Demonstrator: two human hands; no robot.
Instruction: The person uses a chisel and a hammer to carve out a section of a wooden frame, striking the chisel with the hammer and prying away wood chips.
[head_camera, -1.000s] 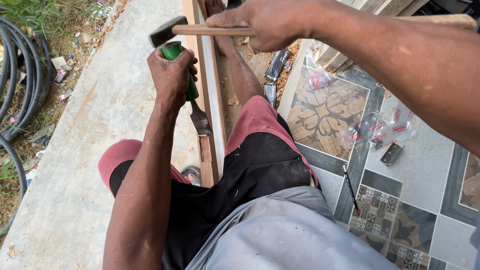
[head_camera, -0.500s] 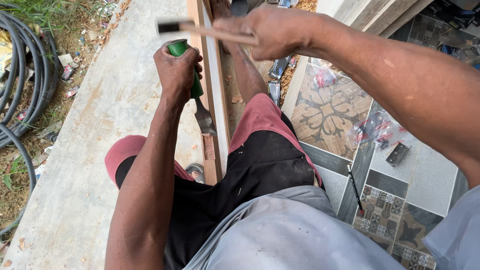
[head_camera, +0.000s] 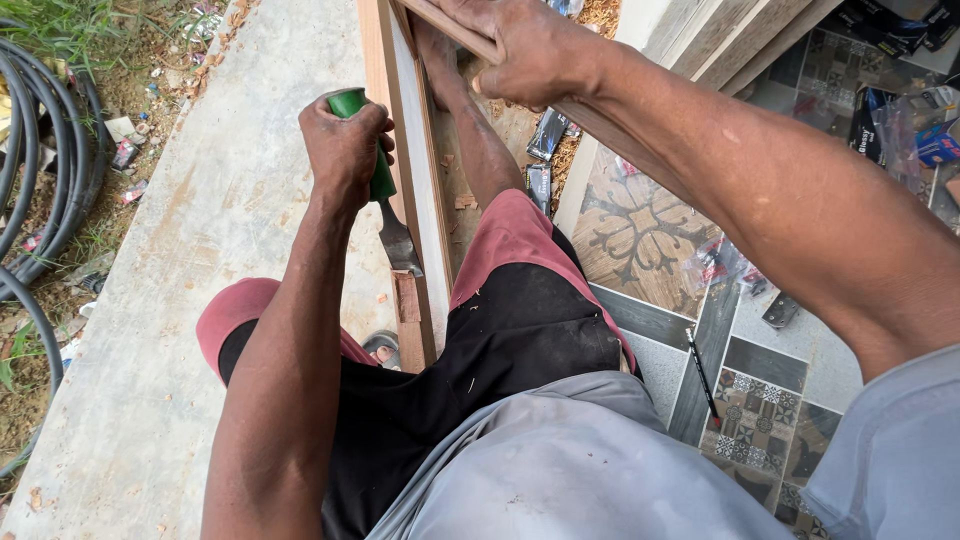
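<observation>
left hand (head_camera: 345, 150) fisted tight round the green handle of a chisel (head_camera: 385, 205), blade pointing down and its tip set at the top of a shallow recess (head_camera: 407, 300) cut into the edge of a long wooden frame (head_camera: 415, 180). the frame stands on edge, running away from the body between the knees, over a concrete slab (head_camera: 180, 300). right hand (head_camera: 525, 50) closed round a wooden handle (head_camera: 600, 120), most likely a hammer's; its head is out of the top of the picture. change from a second ago: the hammer head then showed just above the chisel's butt, and half a second ago the handle lay across at the level of the left fist; now the handle runs up and away and the green butt end stands bare, with nothing on it. judged from that, a blow has just gone in and the right hand has drawn back between strikes. the chisel has kept its place at the recess, so the cut looks part done. wood chips (head_camera: 465, 200) lie beside the frame, a pencil (head_camera: 700, 365) on the patterned tiles (head_camera: 640, 235) to the right, small plastic packets (head_camera: 725, 270) near it, black hoses (head_camera: 40, 170) coiled far left.
</observation>
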